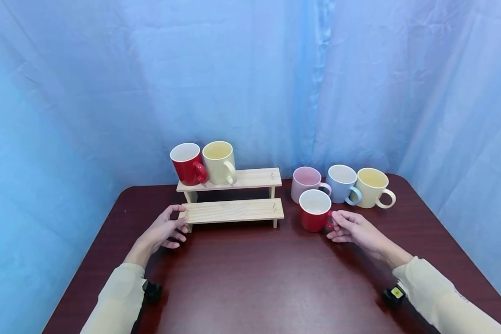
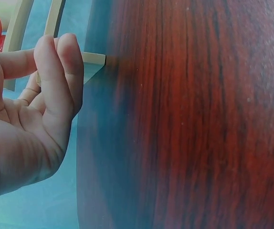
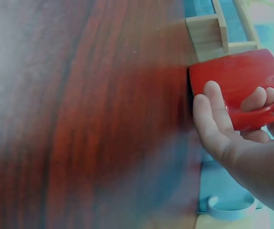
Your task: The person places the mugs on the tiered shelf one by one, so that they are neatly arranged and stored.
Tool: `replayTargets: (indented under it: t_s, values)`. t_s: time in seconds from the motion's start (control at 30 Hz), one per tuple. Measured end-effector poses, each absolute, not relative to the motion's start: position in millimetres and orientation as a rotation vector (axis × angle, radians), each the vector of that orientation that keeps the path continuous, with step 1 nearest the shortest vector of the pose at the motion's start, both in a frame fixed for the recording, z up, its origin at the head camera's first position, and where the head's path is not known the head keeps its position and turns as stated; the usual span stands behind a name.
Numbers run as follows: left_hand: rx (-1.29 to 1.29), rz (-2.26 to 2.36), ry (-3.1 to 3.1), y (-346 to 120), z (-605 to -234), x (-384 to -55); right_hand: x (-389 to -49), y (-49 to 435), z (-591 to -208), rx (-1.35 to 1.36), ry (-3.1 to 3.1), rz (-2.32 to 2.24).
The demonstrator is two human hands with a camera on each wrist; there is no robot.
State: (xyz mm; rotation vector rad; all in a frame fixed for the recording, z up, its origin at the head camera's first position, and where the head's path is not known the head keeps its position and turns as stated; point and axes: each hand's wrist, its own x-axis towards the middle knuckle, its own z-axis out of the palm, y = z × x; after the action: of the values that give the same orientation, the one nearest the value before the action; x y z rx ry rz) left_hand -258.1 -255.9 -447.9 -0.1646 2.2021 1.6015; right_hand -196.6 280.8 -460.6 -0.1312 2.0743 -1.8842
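My right hand (image 1: 355, 229) holds a red mug (image 1: 312, 218) by its handle, with the fingertips through the loop in the right wrist view. This mug is upright, white inside, in front of a pink mug (image 1: 302, 189). On the left, my left hand (image 1: 167, 229) pinches the near-left end of the lower step of a two-step wooden rack (image 1: 234, 211) between thumb and forefinger; its other fingers curve loosely below. On the rack's upper step, at the left, stand a second red mug (image 1: 187, 170) and a cream-yellow mug (image 1: 217, 169), both upright with handles toward the right front.
Right of the pink mug stand a light blue mug (image 1: 339, 188) and another yellow mug (image 1: 369, 188), handles turned right. The dark reddish wood table (image 1: 250, 278) extends toward me. Blue curtains (image 1: 234, 83) hang behind it and at both sides.
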Motion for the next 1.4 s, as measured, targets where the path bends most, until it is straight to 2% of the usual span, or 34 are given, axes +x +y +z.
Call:
replayTargets:
  t_s: [0.37,0.83,1.4]
  values:
    - [-0.161,1.61,2.19,-256,-447,-258,-192,272,-414,-0.311,1.934,-2.024]
    - [-0.157,1.619,2.187,-255,-447,-256,-218,224,-355,-0.431,1.913,-2.099]
    - [-0.169,1.599,2.208,-256,-451,-257,-266,165,-341,-0.207,1.933,-2.114]
